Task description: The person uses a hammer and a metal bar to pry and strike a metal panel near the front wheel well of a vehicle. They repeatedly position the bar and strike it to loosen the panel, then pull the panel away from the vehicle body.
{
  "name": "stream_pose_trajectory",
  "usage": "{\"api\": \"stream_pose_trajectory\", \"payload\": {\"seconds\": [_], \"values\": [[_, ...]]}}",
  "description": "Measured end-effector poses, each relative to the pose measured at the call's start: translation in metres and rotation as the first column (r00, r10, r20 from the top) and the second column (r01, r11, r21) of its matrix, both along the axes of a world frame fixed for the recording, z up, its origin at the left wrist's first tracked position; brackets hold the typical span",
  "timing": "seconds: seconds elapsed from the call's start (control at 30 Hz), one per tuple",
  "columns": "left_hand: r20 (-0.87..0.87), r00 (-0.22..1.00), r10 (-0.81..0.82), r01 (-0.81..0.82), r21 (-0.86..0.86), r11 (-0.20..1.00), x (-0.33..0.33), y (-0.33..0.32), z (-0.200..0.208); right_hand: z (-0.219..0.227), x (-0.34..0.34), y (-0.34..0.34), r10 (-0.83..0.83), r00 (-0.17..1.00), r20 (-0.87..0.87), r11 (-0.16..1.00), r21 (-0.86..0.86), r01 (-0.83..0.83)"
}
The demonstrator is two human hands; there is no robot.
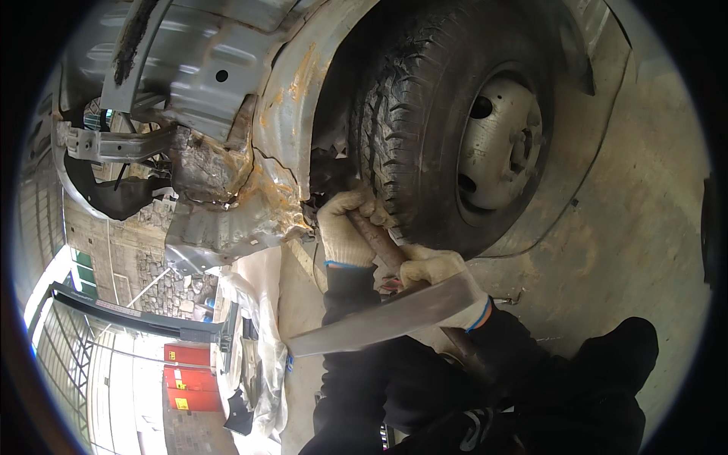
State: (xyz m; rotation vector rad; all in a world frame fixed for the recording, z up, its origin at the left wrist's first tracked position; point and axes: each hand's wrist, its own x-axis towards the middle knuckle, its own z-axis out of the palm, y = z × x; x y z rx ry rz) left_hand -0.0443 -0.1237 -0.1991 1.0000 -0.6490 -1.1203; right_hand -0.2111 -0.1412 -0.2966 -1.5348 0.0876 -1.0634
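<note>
My left hand (347, 227), in a cream knitted glove, is closed around the upper part of a brown rod (383, 244) beside the tyre tread. Lower down, my right hand (434, 267), gloved alike, is wrapped round the same rod, which slants toward my lap. Whether it is a pipe or a wooden handle cannot be told. A long flat grey strip (371, 326), smeared, crosses in front of my right hand and left sleeve. The rod's upper end is hidden near the wheel (504, 144) and the torn, rusty body panel (277, 178).
The grey vehicle body (220, 45) with jagged, rusted edges fills the upper left. A dark cable (588, 182) runs over the concrete floor (644, 189). Crumpled clear plastic sheeting (269, 364) and a red cabinet (193, 377) are at the lower left.
</note>
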Motion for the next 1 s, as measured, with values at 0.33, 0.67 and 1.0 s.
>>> {"api": "stream_pose_trajectory", "payload": {"seconds": [0.33, 0.67, 1.0], "values": [[0.333, 0.795, 0.508, -0.54, 0.006, 0.842, -0.023, -0.003, -0.021, 0.003, -0.01, -0.01, -0.272, 0.962, 0.037, 0.901, -0.343, 0.268], [0.274, 0.888, 0.37, -0.378, -0.022, 0.925, -0.054, 0.012, -0.018, 0.014, -0.04, 0.008, -0.239, 0.955, -0.175, 0.911, -0.381, 0.158], [0.281, 0.906, 0.315, -0.368, 0.157, 0.917, -0.049, 0.013, -0.007, 0.014, -0.053, 0.013, -0.249, 0.905, -0.344, 0.867, -0.497, 0.049]]}}
